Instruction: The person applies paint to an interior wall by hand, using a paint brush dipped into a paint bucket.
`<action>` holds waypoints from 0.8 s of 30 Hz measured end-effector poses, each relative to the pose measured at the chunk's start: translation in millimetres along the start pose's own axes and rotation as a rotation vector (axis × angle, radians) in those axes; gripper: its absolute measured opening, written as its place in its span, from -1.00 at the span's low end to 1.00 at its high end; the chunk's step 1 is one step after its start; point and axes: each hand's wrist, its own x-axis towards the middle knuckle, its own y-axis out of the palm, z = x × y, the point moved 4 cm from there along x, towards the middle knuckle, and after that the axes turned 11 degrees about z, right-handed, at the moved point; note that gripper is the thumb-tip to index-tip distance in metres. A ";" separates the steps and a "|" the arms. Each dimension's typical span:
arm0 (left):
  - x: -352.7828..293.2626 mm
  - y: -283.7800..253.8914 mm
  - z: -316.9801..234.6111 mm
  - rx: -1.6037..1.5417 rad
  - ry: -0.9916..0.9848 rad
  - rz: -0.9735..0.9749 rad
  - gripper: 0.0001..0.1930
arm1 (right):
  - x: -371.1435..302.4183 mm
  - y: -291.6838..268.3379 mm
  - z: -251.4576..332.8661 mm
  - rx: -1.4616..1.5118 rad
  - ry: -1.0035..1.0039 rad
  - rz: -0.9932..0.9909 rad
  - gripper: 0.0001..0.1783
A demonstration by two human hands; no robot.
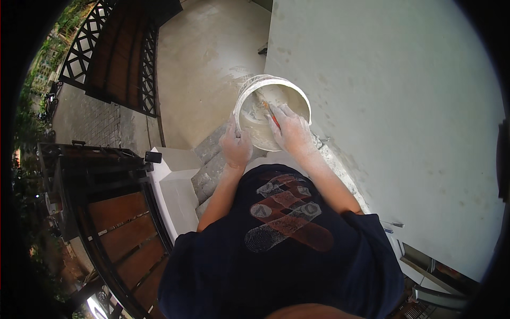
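A white round bucket point(305, 101) stands tilted toward me, its rim and inner wall smeared with pale, plaster-like paste. At the near left side, my left hand point(236, 147) grips its rim, thumb and fingers closed around the edge. My right hand point(294, 132) reaches over the right side of the opening and is closed on a tool with a red-and-yellow handle point(274, 117). The tool's far end points down into the bucket, and its exact kind cannot be made out. White powder or paste coats both hands.
A pale, patchy wall point(393, 106) rises close on my right. Grey steps point(210, 178) lie below the bucket, beside a low white pillar point(178, 196). To the left are a brown-and-black gate point(119, 58) and a second slatted panel point(119, 212). Concrete floor point(199, 69) extends ahead.
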 end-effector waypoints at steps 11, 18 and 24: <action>-3.9 -7.2 0.8 0.021 0.005 0.019 -0.42 | 23.2 53.4 -13.8 -0.242 -0.093 0.230 -0.70; 7.0 0.9 4.5 -0.002 0.017 0.070 -0.41 | 22.9 21.9 -12.6 -0.210 0.160 0.133 -0.71; 10.7 8.7 3.4 -0.008 0.037 0.127 -0.43 | 26.1 45.9 -36.3 -0.083 0.036 0.061 -0.69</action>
